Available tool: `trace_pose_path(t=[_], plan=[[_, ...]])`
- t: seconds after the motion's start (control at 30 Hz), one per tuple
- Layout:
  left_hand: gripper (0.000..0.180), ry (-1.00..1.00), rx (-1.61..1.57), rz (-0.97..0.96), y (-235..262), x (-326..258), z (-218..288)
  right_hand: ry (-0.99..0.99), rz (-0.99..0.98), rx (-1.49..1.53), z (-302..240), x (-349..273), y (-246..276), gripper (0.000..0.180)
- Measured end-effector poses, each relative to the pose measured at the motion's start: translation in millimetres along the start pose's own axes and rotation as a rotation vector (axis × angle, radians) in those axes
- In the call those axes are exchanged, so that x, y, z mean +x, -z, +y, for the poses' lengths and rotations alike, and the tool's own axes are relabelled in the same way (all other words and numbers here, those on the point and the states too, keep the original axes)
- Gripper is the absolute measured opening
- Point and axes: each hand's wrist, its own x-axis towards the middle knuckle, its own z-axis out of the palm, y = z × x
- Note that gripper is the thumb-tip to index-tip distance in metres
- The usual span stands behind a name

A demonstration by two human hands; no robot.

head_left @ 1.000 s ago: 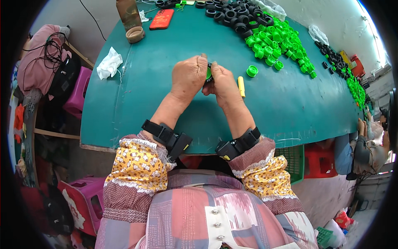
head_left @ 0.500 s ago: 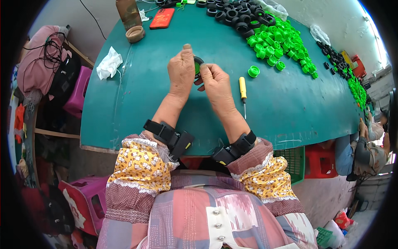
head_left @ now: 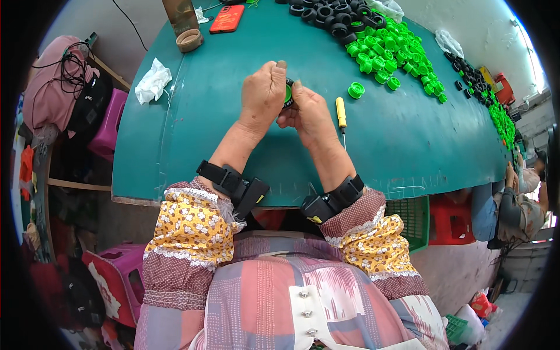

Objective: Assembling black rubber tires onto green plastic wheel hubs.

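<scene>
Between my hands, above the middle of the table, is a small toy wheel [head_left: 287,97]: a black tyre with a green rim showing inside it. My left hand [head_left: 263,93] grips its left side, the fingers curled and the thumb pointing up. On the other side my right hand [head_left: 310,111] pinches the tyre with the thumb on its edge and the fingers folded below. The two hands hide much of the wheel, so how far the rim sits in the tyre I cannot tell. A yellow-handled screwdriver [head_left: 341,114] lies right of my right hand, near a loose green rim [head_left: 356,90].
Heaps of green rims [head_left: 391,55] and black tyres [head_left: 332,20] cover the far right of the green table [head_left: 221,151]. A red phone [head_left: 227,19], a brown container [head_left: 189,40] and a crumpled tissue [head_left: 153,81] lie at far left. Another person [head_left: 519,204] sits at right.
Both hands have moved slightly right with the wheel. The wheel has turned between them, and the right fingers have closed in beneath it.
</scene>
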Motion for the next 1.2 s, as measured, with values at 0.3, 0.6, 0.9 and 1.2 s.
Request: trace_pose_path(t=[0.3,0.6,0.9,1.2], plan=[[0.044,0.272,-0.486,0.178,-4.8,-12.6,-0.4,0.259,0.118,-0.101,8.5,-6.7,-20.3,0.031],[0.050,0.268,-0.372,0.125,2.4,-10.5,6.6,0.421,0.115,-0.498,3.2,3.3,-5.0,0.035],[0.038,0.123,-0.276,0.074,-5.6,-9.0,-3.3,0.290,0.089,-0.460,-5.0,-0.4,-2.5,0.036],[0.038,0.138,-0.300,0.027,-4.8,-12.7,10.7,0.206,0.072,-0.311,-9.7,-8.2,-3.3,0.038]])
